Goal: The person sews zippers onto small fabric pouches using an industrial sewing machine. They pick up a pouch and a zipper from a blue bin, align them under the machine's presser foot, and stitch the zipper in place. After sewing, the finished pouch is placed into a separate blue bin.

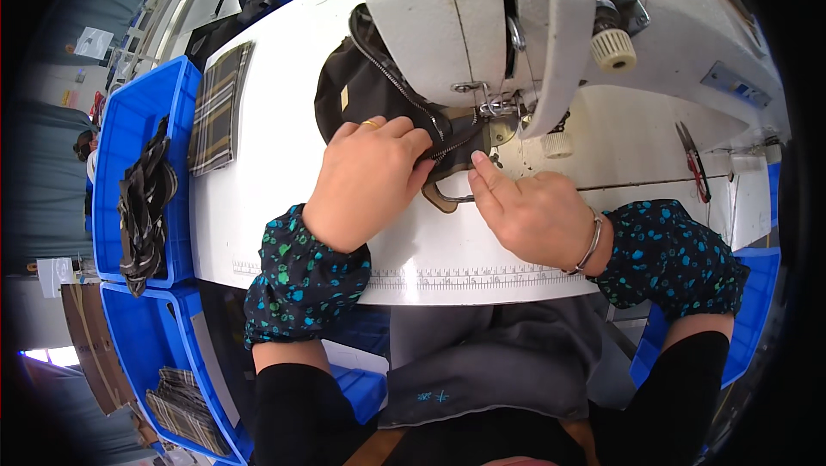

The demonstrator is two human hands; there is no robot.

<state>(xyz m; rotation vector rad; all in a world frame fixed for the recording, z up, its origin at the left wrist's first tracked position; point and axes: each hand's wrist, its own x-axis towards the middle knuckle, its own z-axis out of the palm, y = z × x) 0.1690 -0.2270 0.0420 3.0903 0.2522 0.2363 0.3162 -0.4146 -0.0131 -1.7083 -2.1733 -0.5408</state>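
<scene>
My left hand (366,178) lies fingers-down on a dark fabric piece with a metal zipper (370,87), pinching its edge beside the needle area. My right hand (525,208) rests on the white table, its index finger pressing the fabric edge just below the presser foot (490,126). A tan strip with a metal ring (443,195) pokes out between both hands. The white sewing machine (482,18) rises above the work, and its head hides the far part of the fabric.
A plaid fabric piece (215,104) lies on the white table (275,199) at left. A blue bin (129,122) holds dark straps; a lower blue bin (181,397) holds plaid pieces. Small snips (693,160) lie at right. A printed ruler (447,277) runs along the table's front edge.
</scene>
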